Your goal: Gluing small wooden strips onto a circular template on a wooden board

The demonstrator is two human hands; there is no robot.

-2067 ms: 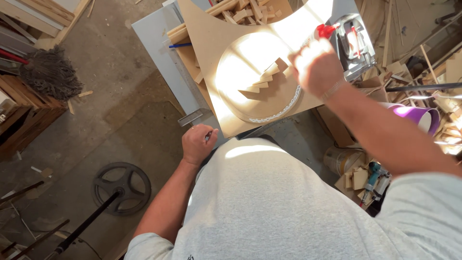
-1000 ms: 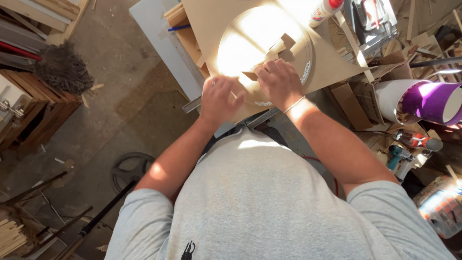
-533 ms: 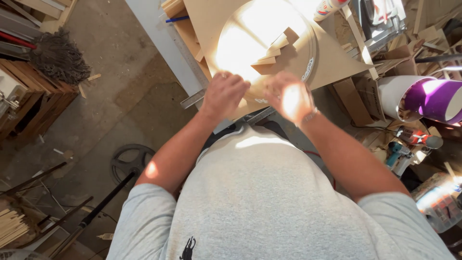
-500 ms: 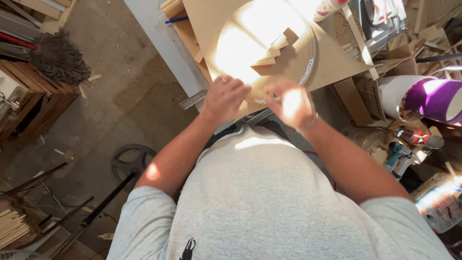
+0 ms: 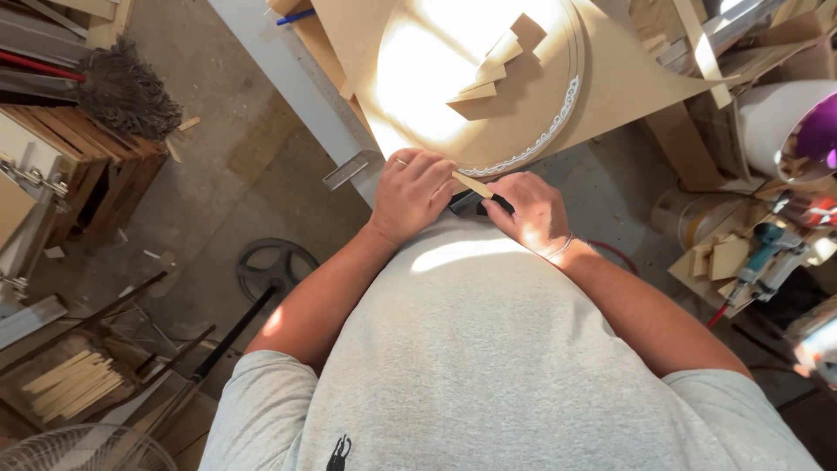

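My left hand (image 5: 417,194) and my right hand (image 5: 529,209) meet close to my belly at the near edge of a tan fibreboard panel (image 5: 610,78). Between them they pinch a thin light wooden strip (image 5: 472,185). A dark object (image 5: 473,205) sits under the strip by my right fingers; what it is cannot be made out. On the panel lies a round board (image 5: 436,96) with a white lacy edge trim (image 5: 558,109) and several small wooden wedges (image 5: 493,65) stacked in steps.
A grey bench edge (image 5: 288,74) runs at the left. A broom head (image 5: 122,92) and wooden crates (image 5: 78,174) stand left. On the floor lies a black wheel (image 5: 275,270). At the right are a white and purple bucket (image 5: 789,131), wood scraps and a teal power tool (image 5: 763,253).
Both hands have drawn back from the round board toward my body and now hold a thin strip between them. Earlier my right hand was raised near a tool at the far right.
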